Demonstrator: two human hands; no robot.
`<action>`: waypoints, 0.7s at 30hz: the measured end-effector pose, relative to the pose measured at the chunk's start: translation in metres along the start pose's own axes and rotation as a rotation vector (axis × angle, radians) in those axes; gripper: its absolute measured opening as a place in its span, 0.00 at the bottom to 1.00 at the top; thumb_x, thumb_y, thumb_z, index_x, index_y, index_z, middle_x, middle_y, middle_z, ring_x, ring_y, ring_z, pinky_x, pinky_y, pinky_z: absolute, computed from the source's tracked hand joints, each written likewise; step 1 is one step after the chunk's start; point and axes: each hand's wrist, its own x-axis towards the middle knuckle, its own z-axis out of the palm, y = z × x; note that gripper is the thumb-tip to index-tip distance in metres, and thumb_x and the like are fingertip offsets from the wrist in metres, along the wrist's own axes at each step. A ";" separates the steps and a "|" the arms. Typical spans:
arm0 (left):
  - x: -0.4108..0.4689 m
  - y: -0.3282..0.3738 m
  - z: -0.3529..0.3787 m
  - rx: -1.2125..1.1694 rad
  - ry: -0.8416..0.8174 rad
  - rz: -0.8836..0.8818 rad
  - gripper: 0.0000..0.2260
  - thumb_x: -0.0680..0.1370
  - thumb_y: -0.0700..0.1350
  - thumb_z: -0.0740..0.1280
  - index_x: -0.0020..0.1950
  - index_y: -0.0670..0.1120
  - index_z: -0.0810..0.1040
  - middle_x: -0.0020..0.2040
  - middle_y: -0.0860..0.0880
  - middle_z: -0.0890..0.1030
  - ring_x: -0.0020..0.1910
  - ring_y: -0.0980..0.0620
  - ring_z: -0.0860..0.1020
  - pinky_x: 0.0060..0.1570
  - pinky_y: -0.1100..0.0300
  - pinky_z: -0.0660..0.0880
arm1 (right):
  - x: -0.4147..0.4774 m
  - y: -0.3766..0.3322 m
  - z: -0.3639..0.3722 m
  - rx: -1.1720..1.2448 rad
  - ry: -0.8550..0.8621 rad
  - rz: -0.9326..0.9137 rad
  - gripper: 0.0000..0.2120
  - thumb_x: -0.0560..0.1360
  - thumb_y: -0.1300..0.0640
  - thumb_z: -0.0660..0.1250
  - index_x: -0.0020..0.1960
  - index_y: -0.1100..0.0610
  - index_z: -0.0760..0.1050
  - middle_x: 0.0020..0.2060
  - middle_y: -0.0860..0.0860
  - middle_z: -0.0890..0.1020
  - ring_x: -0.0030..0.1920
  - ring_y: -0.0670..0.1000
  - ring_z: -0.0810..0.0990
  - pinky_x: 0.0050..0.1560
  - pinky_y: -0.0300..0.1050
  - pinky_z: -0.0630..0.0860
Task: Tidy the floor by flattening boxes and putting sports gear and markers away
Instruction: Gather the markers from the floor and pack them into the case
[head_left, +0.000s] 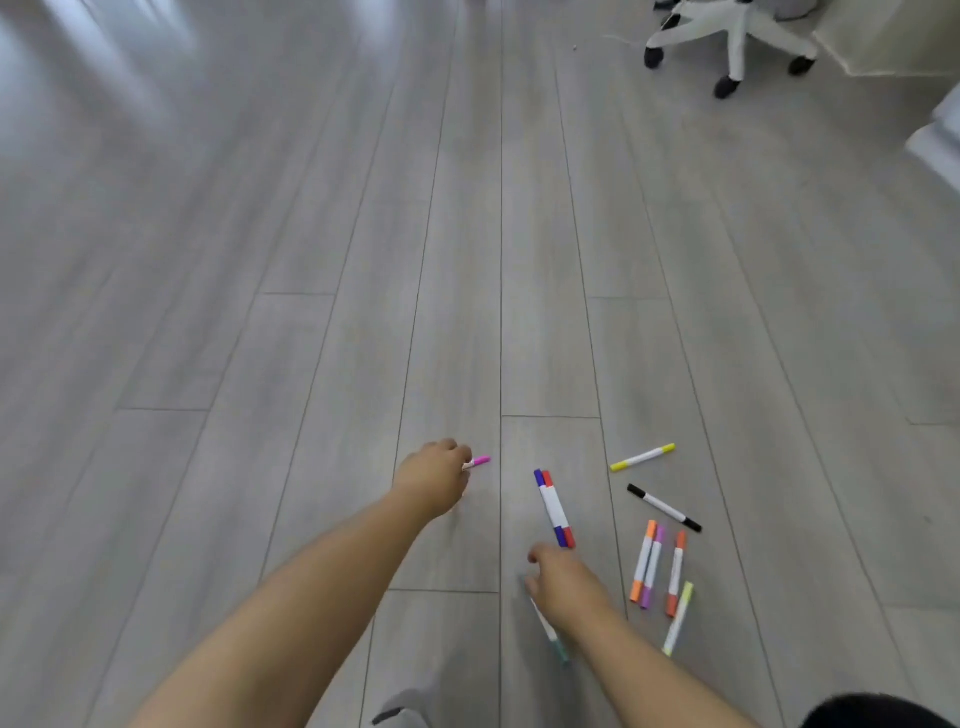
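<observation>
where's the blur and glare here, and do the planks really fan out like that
Head view: bright glare washes the floor at upper left; the right hand and the teal marker under it are motion-smeared; the left hand and yellow marker look sharper; the fanning planks are probably wide-angle distortion.

Markers (664, 507) — ten, chair (737, 36) — one

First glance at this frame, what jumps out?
The two bare arms reaching down: the left hand grips a pink-capped white marker at centre, the right hand hovers by a blue-capped and red-capped marker pair. Right of them, more coloured-cap markers lie scattered on the grey wood-plank floor; a white swivel-chair base on black castors stands top right.
</observation>
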 end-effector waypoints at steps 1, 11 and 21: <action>0.006 -0.006 0.018 0.013 -0.003 -0.002 0.15 0.82 0.49 0.60 0.68 0.50 0.72 0.63 0.49 0.74 0.58 0.46 0.74 0.52 0.52 0.74 | 0.007 0.006 0.014 -0.037 -0.001 -0.014 0.12 0.78 0.48 0.61 0.60 0.50 0.70 0.51 0.52 0.78 0.50 0.54 0.79 0.51 0.49 0.77; 0.032 -0.037 0.107 0.020 0.067 -0.150 0.16 0.81 0.49 0.57 0.69 0.50 0.66 0.61 0.48 0.73 0.57 0.45 0.70 0.51 0.53 0.70 | 0.032 0.033 0.079 -0.330 -0.014 -0.053 0.21 0.76 0.67 0.58 0.67 0.55 0.63 0.58 0.58 0.76 0.56 0.60 0.77 0.53 0.53 0.74; 0.056 -0.009 0.123 0.035 0.093 -0.005 0.12 0.82 0.44 0.60 0.65 0.45 0.70 0.59 0.45 0.74 0.55 0.44 0.71 0.49 0.52 0.72 | 0.072 0.044 0.057 -0.019 0.307 -0.017 0.09 0.79 0.55 0.59 0.58 0.53 0.71 0.51 0.51 0.78 0.49 0.52 0.77 0.49 0.49 0.79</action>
